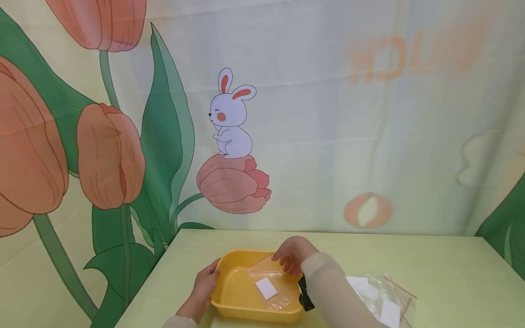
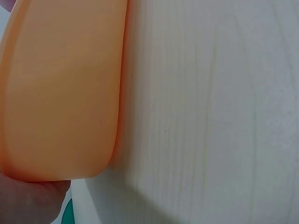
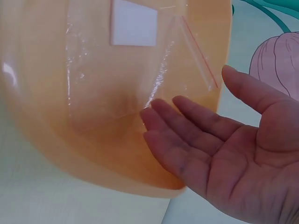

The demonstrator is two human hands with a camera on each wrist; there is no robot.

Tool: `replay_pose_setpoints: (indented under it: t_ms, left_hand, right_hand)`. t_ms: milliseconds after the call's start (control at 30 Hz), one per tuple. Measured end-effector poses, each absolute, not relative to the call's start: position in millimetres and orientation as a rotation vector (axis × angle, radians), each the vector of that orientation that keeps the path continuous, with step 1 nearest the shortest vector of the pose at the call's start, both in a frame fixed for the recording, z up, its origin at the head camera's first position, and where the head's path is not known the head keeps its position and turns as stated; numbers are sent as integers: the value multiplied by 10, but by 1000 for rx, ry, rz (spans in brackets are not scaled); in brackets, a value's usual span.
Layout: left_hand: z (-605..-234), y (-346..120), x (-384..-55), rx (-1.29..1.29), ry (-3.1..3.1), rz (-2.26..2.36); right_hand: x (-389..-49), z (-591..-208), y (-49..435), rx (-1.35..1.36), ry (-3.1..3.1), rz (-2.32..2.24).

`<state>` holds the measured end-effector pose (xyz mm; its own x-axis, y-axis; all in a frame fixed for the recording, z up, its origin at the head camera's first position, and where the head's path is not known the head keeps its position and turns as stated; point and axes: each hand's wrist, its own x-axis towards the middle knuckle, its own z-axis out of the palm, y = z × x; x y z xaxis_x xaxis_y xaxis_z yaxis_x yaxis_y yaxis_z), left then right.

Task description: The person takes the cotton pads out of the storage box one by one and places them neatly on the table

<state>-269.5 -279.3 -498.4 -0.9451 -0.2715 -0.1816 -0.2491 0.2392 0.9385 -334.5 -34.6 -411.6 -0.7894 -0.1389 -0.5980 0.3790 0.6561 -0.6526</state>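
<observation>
A yellow plastic basin (image 1: 246, 313) stands on the table, orange-tinted in both wrist views. At its left end my left hand (image 1: 203, 286) grips the wall, thumb by the rim. Inside lies a clear zip bag (image 3: 107, 79) with a red seal line and a white card (image 1: 266, 289) showing in it. My right hand (image 1: 293, 256) is over the basin's back right side, beside the bag. In the right wrist view its fingers (image 3: 201, 122) reach out loosely, thumb spread away, nothing held between them; the fingertips overlap the bag's edge.
More clear zip bags (image 1: 404, 296) with red seal lines and white cards (image 1: 390, 313) lie on the pale wood-grain table (image 1: 447, 273) to the right, partly behind my right sleeve (image 1: 338, 291). A black strap (image 1: 305, 294) is on the right wrist. Behind the table hangs a printed curtain (image 1: 311, 136).
</observation>
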Motion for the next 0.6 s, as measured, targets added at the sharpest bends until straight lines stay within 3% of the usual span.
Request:
replay_pose_setpoints:
  t_ms: [600]
  left_hand:
    - [-4955, -2770, -2684, 515, -2449, -1877]
  right_hand:
    - [-3364, -4306, -427, 209, 2277, -963]
